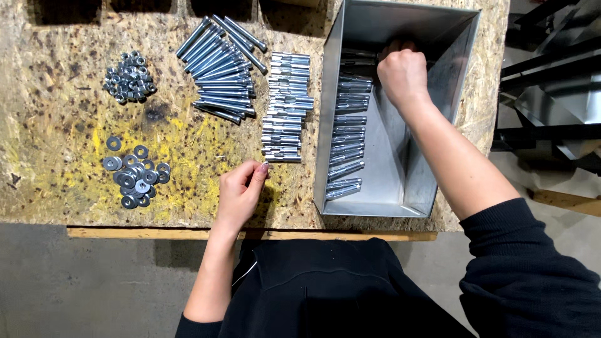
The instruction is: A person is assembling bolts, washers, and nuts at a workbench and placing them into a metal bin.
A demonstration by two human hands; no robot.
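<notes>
2 hands: both bare, dark sleeves pushed up the forearms.
Right hand: right hand [402, 74] reaches into the metal bin [400, 188], at its far end, fingers clenched into a fist; what they close on is hidden by the knuckles, so I cannot tell whether they grip a sleeve.
Left hand: left hand [240, 191] rests on the desk [56, 125] near its front edge, thumb and forefinger pinched together; whether anything small sits between them cannot be told.
Metal bin: open, rectangular, grey sheet metal, on the right part of the desk, just beside the sleeve stack.
Sleeves in bin: row of silver anchor sleeves [348, 134] laid along the bin's left wall, running from the fist toward the near end.
Sleeve stack: stack of sleeves [285, 106] lying crosswise on the desk, just left of the bin and just beyond the left hand's fingertips.
Bolts: pile of long bolts [220, 72] left of the stack, touching it, some fanned at an angle.
Nuts: heap of nuts [129, 76] at the far left.
Washers: cluster of washers [134, 175] at the near left, on a yellow-stained patch, well apart from the left hand.
</notes>
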